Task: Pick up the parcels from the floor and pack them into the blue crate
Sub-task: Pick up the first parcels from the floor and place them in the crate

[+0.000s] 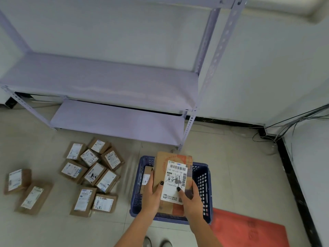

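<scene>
Shoes (157, 244) at bottom edge, red sheet (249, 229) on the floor to the right. Both grips closed on one box (173, 177): left hand (151, 195) on its left edge, right hand (191, 196) on the lower right, thumbs on top. Box sits over the crate (204, 184), not yet down. One parcel (146, 177) already inside, maybe more hidden under the box. Risk: box is long, could catch the rim or land on that parcel and sit tilted, wasting space. Count on floor (231, 157): 12 parcels (92, 173), left of crate, though motion blur makes that approximate. Shelf (106, 82) behind.
</scene>
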Demonstrator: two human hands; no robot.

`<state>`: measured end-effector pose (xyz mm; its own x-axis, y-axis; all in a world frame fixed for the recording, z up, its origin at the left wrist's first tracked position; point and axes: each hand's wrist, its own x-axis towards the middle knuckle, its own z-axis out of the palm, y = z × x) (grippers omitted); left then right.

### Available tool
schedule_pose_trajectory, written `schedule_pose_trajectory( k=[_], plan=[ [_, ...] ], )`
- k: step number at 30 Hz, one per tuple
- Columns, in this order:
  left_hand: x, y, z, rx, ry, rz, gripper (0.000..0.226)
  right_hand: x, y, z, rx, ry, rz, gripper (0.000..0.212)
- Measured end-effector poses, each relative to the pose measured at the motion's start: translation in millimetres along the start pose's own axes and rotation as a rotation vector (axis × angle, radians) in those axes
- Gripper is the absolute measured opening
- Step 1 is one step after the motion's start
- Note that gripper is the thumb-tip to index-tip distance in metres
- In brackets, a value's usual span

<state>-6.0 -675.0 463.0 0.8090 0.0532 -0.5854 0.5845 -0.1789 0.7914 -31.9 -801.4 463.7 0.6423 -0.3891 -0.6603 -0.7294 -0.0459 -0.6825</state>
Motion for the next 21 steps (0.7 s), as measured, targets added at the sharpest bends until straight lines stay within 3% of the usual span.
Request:
schedule_pose_trajectory(
  k=[7,21],
  plan=[
    [68,-46,19,0.146,0.049,-0.012,0.059,74,39,23,-0.062,-0.048,0.019,0.078],
    [252,-246,17,0.415,0.138,-0.137,0.057,267,204,164,-0.140,-0.190,0.128,0.082]
  ],
)
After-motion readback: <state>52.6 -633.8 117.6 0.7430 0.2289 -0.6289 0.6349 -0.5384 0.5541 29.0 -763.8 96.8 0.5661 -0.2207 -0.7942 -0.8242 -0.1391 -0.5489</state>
